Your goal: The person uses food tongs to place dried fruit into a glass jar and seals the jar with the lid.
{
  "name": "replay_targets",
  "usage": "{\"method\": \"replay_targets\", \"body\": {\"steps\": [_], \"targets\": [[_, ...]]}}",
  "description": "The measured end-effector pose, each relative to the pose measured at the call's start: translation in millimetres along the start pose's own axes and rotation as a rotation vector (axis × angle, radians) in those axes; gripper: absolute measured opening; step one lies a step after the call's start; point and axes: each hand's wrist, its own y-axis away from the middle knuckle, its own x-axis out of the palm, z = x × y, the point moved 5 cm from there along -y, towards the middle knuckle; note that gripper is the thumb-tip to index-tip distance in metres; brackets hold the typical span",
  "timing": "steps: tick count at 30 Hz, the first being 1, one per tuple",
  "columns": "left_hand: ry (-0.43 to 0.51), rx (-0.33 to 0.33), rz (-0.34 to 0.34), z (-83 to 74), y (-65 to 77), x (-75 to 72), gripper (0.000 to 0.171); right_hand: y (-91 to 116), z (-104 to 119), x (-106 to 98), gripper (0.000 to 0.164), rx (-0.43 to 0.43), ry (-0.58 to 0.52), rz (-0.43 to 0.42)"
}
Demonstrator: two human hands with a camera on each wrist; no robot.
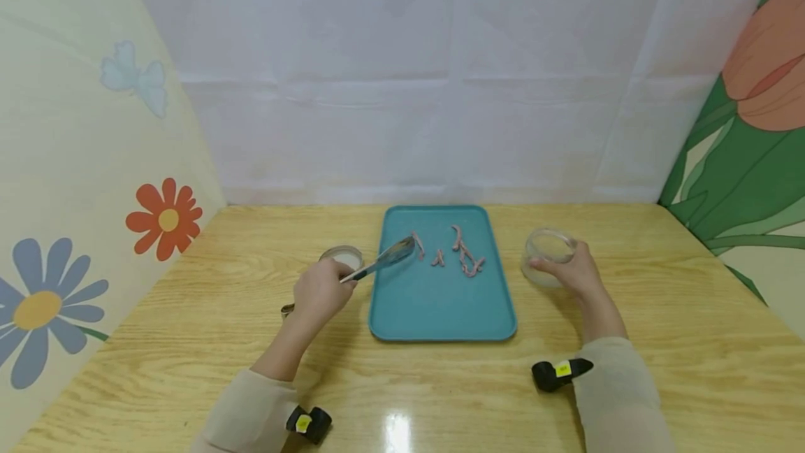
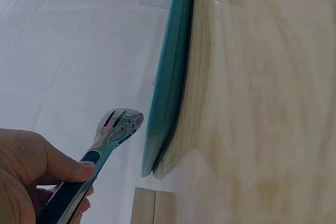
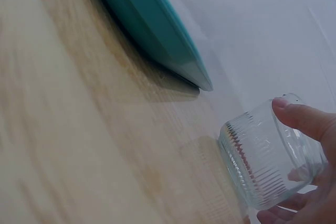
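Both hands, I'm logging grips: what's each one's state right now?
Left hand: holding dark-handled, slotted metal tongs.
Right hand: holding a clear, round, ribbed glass jar.

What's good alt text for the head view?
A person's left hand holds metal tongs over a blue tray with thin pinkish strips on it. The right hand grips a clear glass jar to the tray's right, at a wooden table.

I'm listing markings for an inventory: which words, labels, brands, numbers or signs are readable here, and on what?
No text can be read.
Yellow label on the black left-wrist device: any print is too small and blurred.
Yellow sticker on the black right-wrist device: likewise unreadable.
Blue tray, tongs, glass jar: no writing visible.
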Motion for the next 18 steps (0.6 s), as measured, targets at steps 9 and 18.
{"method": "replay_targets", "body": {"steps": [9,18], "targets": [[0.043,0.065,-0.084,-7.9,-4.9,-5.3,0.005,0,-1,0,0.107,0.011,0.012,0.001],[0.079,0.064,-0.103,-20.1,-12.5,-6.2,0.01,1,0,0,0.106,0.011,-0.003,0.001]]}}
